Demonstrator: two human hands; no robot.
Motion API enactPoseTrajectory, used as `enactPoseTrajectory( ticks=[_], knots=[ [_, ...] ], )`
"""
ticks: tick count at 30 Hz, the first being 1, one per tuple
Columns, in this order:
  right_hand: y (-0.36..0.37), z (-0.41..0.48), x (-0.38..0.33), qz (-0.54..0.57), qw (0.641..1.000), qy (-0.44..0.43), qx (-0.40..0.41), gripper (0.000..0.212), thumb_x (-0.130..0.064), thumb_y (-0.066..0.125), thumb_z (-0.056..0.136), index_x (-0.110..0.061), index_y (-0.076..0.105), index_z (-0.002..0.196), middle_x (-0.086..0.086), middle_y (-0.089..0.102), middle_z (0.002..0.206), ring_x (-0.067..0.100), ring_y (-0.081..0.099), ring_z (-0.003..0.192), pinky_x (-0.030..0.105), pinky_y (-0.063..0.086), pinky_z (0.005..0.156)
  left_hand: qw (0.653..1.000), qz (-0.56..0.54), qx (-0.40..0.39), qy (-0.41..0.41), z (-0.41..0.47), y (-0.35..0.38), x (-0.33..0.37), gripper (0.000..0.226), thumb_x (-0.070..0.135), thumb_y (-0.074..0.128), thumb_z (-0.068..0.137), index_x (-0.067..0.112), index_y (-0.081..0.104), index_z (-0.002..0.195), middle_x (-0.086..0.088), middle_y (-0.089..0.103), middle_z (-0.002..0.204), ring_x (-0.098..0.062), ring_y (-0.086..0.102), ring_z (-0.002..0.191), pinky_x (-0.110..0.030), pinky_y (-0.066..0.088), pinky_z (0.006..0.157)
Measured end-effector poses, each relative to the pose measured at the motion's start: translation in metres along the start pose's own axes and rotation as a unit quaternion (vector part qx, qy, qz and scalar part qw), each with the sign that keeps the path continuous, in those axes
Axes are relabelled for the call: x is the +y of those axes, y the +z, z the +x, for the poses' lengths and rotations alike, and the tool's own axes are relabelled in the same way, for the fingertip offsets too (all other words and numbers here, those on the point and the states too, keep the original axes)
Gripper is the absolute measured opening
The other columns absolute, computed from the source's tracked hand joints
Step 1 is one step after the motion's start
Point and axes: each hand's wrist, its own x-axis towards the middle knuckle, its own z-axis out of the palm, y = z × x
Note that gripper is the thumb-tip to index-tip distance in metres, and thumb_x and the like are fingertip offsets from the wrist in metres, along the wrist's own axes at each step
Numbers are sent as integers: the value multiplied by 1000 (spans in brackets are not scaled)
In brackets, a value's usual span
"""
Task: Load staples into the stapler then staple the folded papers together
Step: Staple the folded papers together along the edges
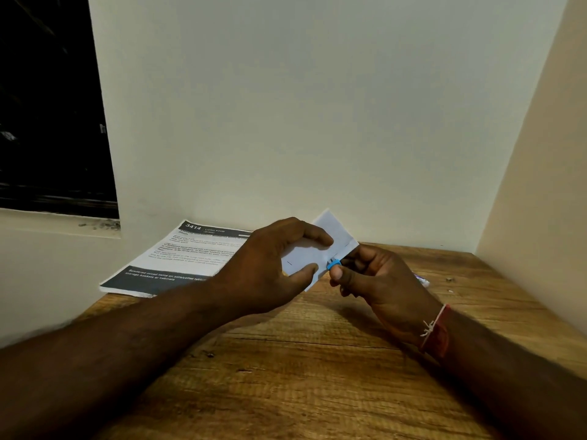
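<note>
My left hand (270, 265) holds the folded white papers (330, 239) above the wooden table, fingers curled over the top edge and thumb underneath. A short dark staple mark shows on the paper near my thumb. My right hand (381, 287) grips a small blue stapler (334, 265), whose tip sits on the lower right edge of the papers. Most of the stapler is hidden inside my right fist.
A printed sheet stack (178, 262) with dark header bands lies at the table's back left, against the wall. A small white-and-purple item (422, 281) lies behind my right hand. The wooden table (301, 360) is boxed in by walls behind and to the right.
</note>
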Motion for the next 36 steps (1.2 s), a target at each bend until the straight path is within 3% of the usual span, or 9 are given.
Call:
enactPoseTrajectory(
  ticks=[18,26,30,36],
  knots=[
    [4,-4,-3,-16,1000,3,-8,39,-24,84,81,-9,81,117,4,79,90,5,66,71,21,56,65,1000,0,10,5,0,1,0,43,19,88,92,35,74,130,17,71,125,3,64,113,-4,44,82],
    [7,-5,-4,-19,1000,10,-13,36,-25,84,82,-14,82,115,-1,80,90,4,66,71,21,56,65,1000,-9,11,0,0,4,-1,44,20,87,92,35,74,131,18,72,128,-5,67,118,-13,51,86],
    [9,-6,-3,-14,1000,15,-6,39,-29,85,80,-16,83,117,6,79,93,8,65,73,22,56,66,1000,-12,14,-4,-1,6,-1,43,20,87,94,35,74,132,20,72,127,-4,67,118,-10,48,87],
    [11,-7,-5,-13,1000,22,0,45,-30,83,77,-11,81,117,3,79,87,6,64,70,20,56,64,1000,-17,17,-7,-1,7,-2,43,22,87,94,37,74,132,21,71,126,-2,67,116,-9,46,86]
  ],
)
